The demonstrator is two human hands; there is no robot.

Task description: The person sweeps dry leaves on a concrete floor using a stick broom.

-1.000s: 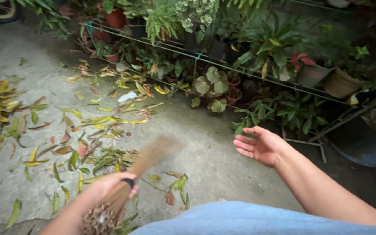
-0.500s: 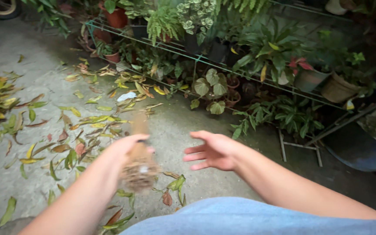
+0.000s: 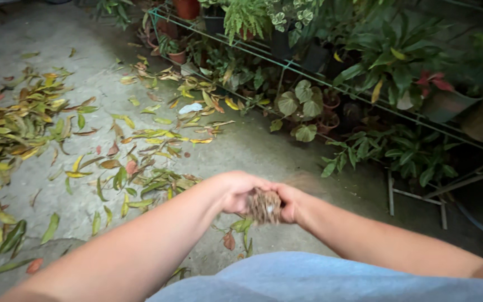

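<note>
The right hand (image 3: 293, 202), open a moment before, had joined the left hand (image 3: 236, 191); both were closed around the broom end (image 3: 263, 206).

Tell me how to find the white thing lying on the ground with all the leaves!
Start at the green metal plant rack that runs along the top of the picture, full of potted plants. Just in front of its left part, on the grey concrete floor, lies a scatter of yellow and green fallen leaves. Among them sits the white scrap, the only pale, papery piece there.
</note>
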